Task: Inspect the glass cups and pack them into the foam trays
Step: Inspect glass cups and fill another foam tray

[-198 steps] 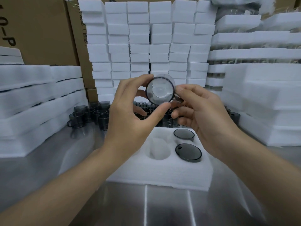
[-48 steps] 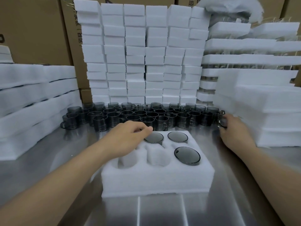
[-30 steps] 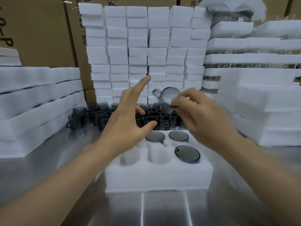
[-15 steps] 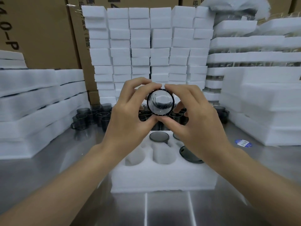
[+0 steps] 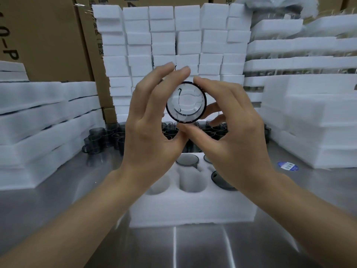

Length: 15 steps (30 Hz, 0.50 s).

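I hold one glass cup (image 5: pixel 186 102) raised at centre frame, its round end turned toward me, above the foam tray (image 5: pixel 193 209). My left hand (image 5: pixel 152 130) grips its left side, fingers curled over the top edge and thumb beneath; my right hand (image 5: pixel 231 136) pinches its right side, forefinger on the top rim and thumb at the bottom. The tray rests on the metal table (image 5: pixel 58 200) and has cups seated in its rear and right pockets; two near pockets are unfilled. Loose cups (image 5: pixel 102 136) stand behind the tray. Stacked foam blocks (image 5: pixel 164 39) line the back.
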Each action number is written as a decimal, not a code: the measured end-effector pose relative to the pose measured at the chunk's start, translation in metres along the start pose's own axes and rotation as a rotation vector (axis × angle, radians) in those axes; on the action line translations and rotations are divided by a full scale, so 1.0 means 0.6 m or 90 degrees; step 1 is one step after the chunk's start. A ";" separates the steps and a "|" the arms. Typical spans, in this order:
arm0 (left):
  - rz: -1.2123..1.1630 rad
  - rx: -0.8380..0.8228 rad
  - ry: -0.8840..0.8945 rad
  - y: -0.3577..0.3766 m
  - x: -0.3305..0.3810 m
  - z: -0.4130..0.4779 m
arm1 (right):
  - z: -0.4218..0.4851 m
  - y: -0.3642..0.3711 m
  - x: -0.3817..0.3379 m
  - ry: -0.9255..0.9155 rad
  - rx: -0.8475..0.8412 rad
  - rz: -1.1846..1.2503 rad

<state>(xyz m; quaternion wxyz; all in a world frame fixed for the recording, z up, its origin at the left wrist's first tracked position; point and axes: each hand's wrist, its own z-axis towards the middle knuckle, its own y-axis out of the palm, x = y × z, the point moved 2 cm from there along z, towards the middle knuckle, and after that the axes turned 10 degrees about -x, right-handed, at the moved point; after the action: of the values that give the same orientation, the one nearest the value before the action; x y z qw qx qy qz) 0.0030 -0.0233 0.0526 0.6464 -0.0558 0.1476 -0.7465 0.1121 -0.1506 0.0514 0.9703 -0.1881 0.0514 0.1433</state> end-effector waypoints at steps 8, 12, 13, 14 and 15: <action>-0.010 -0.092 -0.044 0.006 -0.011 -0.012 | 0.008 -0.004 0.015 0.319 0.038 0.370; -0.039 -0.108 -0.119 0.011 -0.014 -0.017 | 0.008 0.003 0.025 0.348 -0.004 0.373; -0.045 -0.108 -0.135 0.011 -0.015 -0.019 | 0.006 0.005 0.025 0.346 -0.010 0.377; -0.050 -0.108 -0.145 0.011 -0.016 -0.020 | 0.004 0.006 0.025 0.342 -0.016 0.378; -0.055 -0.111 -0.152 0.011 -0.015 -0.020 | 0.002 0.007 0.025 0.339 -0.021 0.379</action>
<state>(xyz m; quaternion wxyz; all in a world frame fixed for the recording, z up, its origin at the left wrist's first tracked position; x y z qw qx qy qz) 0.0071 -0.0134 0.0401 0.6194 -0.2060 0.1313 -0.7461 0.1249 -0.1426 0.0489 0.8360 -0.2107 0.3509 0.3656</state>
